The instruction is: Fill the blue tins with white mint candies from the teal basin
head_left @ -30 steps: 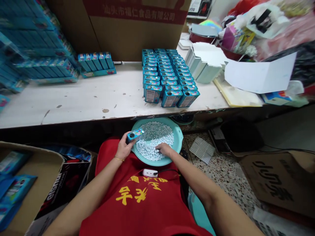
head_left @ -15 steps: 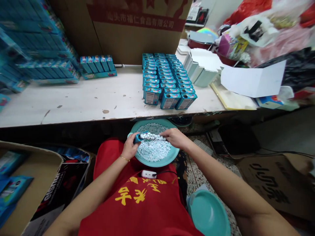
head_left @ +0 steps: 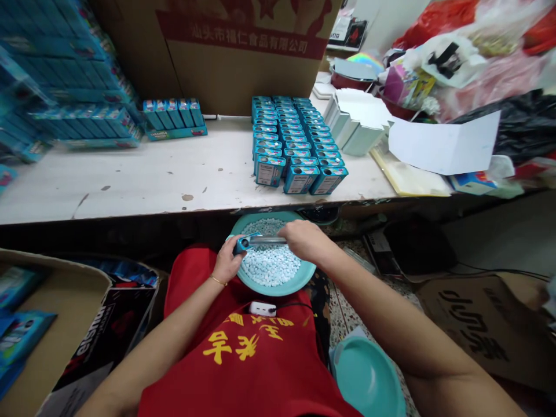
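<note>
My left hand (head_left: 227,260) holds a small blue box (head_left: 243,244) tilted over the left side of a turquoise basin (head_left: 306,278). Pale candies (head_left: 273,267) lie loose in the basin. Above them my right hand (head_left: 300,238) is closed round the end of a metal scoop (head_left: 268,240). The scoop's other end meets the box's mouth, and few candies, if any, show on it. Rows of open blue boxes (head_left: 299,180) stand upright on the white table behind the basin.
The white table (head_left: 152,179) also bears a tray of blue boxes (head_left: 176,134), blue stacks at the left and white card pieces (head_left: 360,119). An open carton (head_left: 82,301) is at lower left. A turquoise basin (head_left: 369,376) sits on the floor at right.
The candies that lay along the scoop are gone from it, leaving bare metal visible. My right hand has turned and moved slightly left. The left hand has shifted slightly left with the box.
</note>
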Demonstrator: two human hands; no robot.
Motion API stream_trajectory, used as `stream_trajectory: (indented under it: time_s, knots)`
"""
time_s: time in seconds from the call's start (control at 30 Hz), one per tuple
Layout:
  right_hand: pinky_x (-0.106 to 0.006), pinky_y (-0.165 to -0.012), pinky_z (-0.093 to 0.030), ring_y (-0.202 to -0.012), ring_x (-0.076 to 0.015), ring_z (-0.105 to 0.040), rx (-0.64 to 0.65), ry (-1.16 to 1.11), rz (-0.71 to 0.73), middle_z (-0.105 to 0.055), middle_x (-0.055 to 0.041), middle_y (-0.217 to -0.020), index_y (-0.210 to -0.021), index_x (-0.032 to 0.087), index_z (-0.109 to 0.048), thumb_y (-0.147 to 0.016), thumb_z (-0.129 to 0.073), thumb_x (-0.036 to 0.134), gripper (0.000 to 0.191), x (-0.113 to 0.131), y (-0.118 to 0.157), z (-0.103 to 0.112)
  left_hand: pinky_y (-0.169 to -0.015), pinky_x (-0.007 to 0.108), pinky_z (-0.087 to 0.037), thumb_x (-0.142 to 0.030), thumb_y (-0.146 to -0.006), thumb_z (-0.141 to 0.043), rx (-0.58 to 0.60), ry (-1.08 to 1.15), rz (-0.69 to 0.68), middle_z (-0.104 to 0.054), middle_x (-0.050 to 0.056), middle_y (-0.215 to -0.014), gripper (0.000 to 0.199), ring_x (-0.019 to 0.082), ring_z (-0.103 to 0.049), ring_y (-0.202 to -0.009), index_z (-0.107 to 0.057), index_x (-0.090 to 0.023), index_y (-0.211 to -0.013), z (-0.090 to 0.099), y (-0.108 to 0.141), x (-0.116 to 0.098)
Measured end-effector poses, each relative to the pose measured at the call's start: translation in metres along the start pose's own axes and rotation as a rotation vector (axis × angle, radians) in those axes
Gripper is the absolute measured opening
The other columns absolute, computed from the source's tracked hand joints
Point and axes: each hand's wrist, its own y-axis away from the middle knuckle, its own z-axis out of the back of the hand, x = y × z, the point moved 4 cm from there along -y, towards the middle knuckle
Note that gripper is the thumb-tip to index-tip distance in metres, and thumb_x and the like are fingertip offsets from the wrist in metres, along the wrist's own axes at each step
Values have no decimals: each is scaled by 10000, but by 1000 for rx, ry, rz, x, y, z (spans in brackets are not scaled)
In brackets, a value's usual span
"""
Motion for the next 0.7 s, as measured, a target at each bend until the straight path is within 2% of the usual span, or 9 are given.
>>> stream_trajectory:
  time_s: [0.1, 0.2, 0.27, 0.37, 0.43, 0.5, 0.6, 0.7]
  knots:
    - [-230, -745, -395, -926, -165, -565, -40, -119, -38, -643, -40, -976, -1009, 257, -615, -817, -375, 173, 318, -34, -4, -42, -932, 350, -379, -180, -696, -560, -24, 56, 31, -546, 64, -1095, 400, 200, -513, -1026, -508, -191, -1093, 11, 5, 9]
    - [-221, -764, -392, -955, -161, -552, 48, -145, -172, -623, -60, -1017, -1062, 239, -591, -814, -364, 118, 358, -51, -19, -105, -913, 348, -396, -222, -706, -576, -41, 103, 70, -556, 71, -1093, 401, 199, -532, -1008, -498, -184, -1097, 18, 11, 18]
    - [-248, -761, -404, -955, -183, -550, 98, -131, -224, -605, -111, -1039, -1084, 188, -578, -808, -341, 75, 380, -42, -29, -144, -904, 348, -404, -246, -714, -579, -41, 126, 88, -563, 76, -1090, 407, 201, -539, -1003, -492, -180, -1106, 19, 13, 22]
    - [-287, -768, -414, -960, -208, -545, 142, -151, -181, -605, -148, -1024, -1046, 145, -594, -811, -332, 72, 359, -15, -39, -183, -908, 352, -403, -259, -719, -579, -42, 137, 93, -563, 80, -1099, 415, 205, -535, -1016, -489, -182, -1116, 17, 14, 24]
    - [-295, -785, -413, -973, -211, -543, 175, -193, -124, -623, -124, -1009, -997, 169, -623, -806, -359, 90, 336, 0, -41, -198, -915, 356, -399, -254, -718, -579, -43, 139, 90, -559, 84, -1110, 419, 209, -529, -1030, -488, -180, -1120, 15, 14, 25]
    - [-286, -796, -412, -985, -204, -547, 198, -249, -78, -634, -84, -1024, -993, 214, -637, -784, -402, 98, 335, 4, -42, -206, -917, 359, -399, -249, -715, -580, -46, 139, 92, -557, 87, -1116, 423, 212, -527, -1036, -489, -178, -1122, 14, 13, 25]
    - [-243, -794, -413, -977, -176, -563, 211, -352, -48, -649, -25, -1034, -1021, 265, -638, -748, -453, 105, 367, -5, -41, -210, -909, 361, -407, -266, -710, -588, -56, 151, 103, -564, 87, -1110, 428, 215, -535, -1025, -495, -175, -1118, 14, 12, 26]
    - [-203, -767, -423, -925, -151, -588, 194, -460, -32, -670, 3, -988, -1019, 255, -648, -737, -474, 126, 356, -21, -36, -201, -899, 363, -414, -293, -707, -597, -56, 167, 116, -574, 82, -1094, 435, 214, -546, -1004, -498, -178, -1115, 15, 11, 25]
